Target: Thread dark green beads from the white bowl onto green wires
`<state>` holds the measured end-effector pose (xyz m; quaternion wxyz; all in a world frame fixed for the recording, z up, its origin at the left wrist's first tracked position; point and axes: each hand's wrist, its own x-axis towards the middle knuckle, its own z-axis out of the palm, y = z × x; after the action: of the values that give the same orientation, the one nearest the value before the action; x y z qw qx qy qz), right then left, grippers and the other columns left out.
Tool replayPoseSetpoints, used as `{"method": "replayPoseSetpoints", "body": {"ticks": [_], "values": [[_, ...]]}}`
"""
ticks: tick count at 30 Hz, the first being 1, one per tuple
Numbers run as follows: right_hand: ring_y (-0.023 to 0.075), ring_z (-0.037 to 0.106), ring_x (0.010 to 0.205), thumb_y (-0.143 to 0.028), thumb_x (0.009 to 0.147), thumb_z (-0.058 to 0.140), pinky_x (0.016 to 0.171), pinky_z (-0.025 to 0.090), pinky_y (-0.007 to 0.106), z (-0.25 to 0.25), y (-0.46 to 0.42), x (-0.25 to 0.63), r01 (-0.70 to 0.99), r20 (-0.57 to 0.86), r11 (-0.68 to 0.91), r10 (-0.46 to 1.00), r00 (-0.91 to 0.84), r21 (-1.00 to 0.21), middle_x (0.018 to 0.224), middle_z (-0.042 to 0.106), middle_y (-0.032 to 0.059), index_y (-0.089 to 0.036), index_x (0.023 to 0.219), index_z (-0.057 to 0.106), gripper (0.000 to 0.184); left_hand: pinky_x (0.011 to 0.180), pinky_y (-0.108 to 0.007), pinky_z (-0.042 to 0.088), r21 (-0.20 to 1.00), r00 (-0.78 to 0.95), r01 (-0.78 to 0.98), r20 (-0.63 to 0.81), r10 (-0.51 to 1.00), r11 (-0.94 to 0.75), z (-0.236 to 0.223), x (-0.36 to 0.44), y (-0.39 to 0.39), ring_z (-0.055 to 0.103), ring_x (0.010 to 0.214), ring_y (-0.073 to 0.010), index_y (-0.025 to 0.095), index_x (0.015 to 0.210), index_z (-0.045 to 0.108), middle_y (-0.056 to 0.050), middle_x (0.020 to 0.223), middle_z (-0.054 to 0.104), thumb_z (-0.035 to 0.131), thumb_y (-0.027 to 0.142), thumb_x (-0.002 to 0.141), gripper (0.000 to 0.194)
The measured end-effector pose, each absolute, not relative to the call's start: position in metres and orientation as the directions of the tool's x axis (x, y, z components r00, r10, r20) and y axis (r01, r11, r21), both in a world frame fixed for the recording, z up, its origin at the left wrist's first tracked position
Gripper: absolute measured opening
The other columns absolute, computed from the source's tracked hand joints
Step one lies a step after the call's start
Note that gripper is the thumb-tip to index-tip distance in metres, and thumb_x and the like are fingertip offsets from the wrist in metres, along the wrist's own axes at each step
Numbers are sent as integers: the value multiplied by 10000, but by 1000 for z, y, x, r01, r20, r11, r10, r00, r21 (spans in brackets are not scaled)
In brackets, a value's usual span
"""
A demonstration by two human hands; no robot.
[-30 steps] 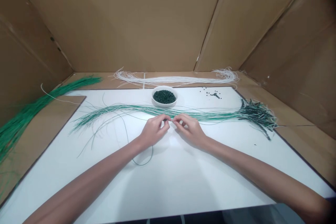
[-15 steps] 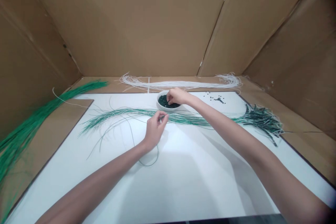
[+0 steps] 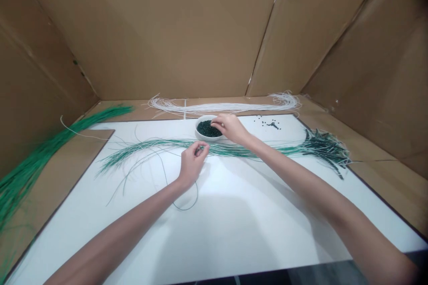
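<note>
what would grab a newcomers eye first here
The white bowl of dark green beads stands out first, at the far edge of the white board, with the right hand reaching into it. Just in front, the left hand pinches at long green strands lying across the board. A bright green bundle sweeps in at far left.

Glossy ceramic bowl (image 3: 205, 138), matt cardboard walls (image 3: 150, 40), smooth white board (image 3: 234, 227)
</note>
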<state>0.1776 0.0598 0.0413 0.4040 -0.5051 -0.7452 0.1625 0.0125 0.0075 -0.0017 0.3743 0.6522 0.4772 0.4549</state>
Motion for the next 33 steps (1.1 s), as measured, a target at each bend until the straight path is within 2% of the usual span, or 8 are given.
{"method": "replayPoseSetpoints", "body": {"ticks": [2,3,7,9,12,16,22,33], "values": [[145,542,771,-247,788,504,694,391,239,30,33,179,598,483,467,863,-147,-651,860,623,48,-190,823,662,171,491,-188,266,924,133,267,247,960,-275,-3,13,8,296,487,-70,154,771,578,63,512,273,519,371,745,227],[144,543,728,-281,791,504,650,405,240,23,20,179,548,495,466,863,-105,-695,841,619,48,-192,827,657,182,489,-187,267,925,134,259,251,959,-278,-3,12,8,297,486,-69,153,777,578,63,514,272,518,372,746,229],[93,479,490,-352,760,544,447,378,226,-6,-21,182,287,303,289,953,6,-913,761,591,36,-188,838,653,212,493,-188,282,916,147,259,278,949,-308,-4,13,7,311,494,-71,150,787,584,57,524,316,515,374,751,237],[71,435,433,-357,754,551,412,356,217,-13,-29,182,183,225,218,974,18,-959,707,571,22,-181,845,650,221,505,-191,296,898,183,270,307,934,-348,-4,13,6,322,504,-72,150,787,594,47,539,365,518,367,752,233],[67,441,445,-359,748,555,413,359,210,-15,-32,182,101,182,181,983,7,-978,695,563,21,-173,850,648,231,517,-198,312,871,258,285,332,907,-400,-2,13,3,337,516,-76,148,786,609,26,575,448,517,358,756,230],[64,445,452,-363,732,570,406,363,204,-14,-31,182,57,155,155,988,-3,-986,705,572,23,-176,854,653,238,513,-206,318,854,290,302,340,894,-423,-1,13,2,345,511,-80,148,797,619,8,587,489,510,358,760,240],[66,438,446,-361,699,602,400,363,202,-15,-31,183,51,147,145,989,31,-988,627,553,9,-171,822,661,234,487,-202,301,854,324,297,331,886,-427,2,13,0,324,490,-77,148,792,612,24,534,429,524,343,755,218],[76,479,499,-333,701,608,411,365,207,-13,-33,182,105,203,196,977,60,-975,793,590,34,-192,788,664,175,493,-197,306,825,355,313,357,864,-470,2,14,-1,336,490,-71,151,773,611,18,573,480,531,321,757,189]]}}
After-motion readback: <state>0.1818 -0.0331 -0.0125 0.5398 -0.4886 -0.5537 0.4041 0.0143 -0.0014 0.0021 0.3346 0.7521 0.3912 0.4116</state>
